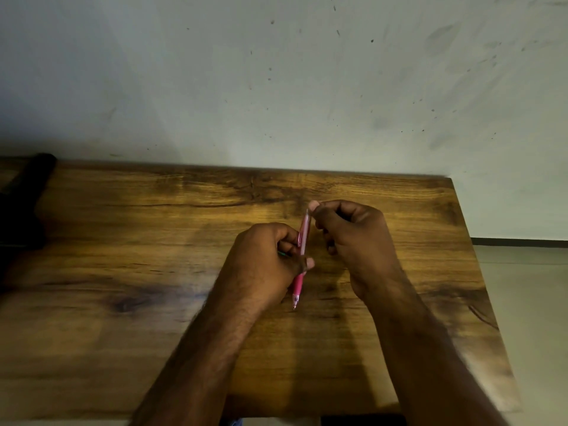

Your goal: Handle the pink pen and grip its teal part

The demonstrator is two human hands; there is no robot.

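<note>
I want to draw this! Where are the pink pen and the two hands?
pink pen (pixel 298 284): head view, on its grip.
left hand (pixel 264 265): head view, its back.
right hand (pixel 356 241): head view, its back.

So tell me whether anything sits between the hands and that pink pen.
Nothing does. The left hand grips the pink pen around its middle, and the right hand pinches its upper end above the wooden table.

At frame centre the pen (pixel 300 256) stands above the surface (pixel 123 247), the left hand (pixel 264 265) at its lower left, the right hand (pixel 353 238) at its upper right, a wall (pixel 276 81) behind, a dark object (pixel 21 204) at left edge.
</note>
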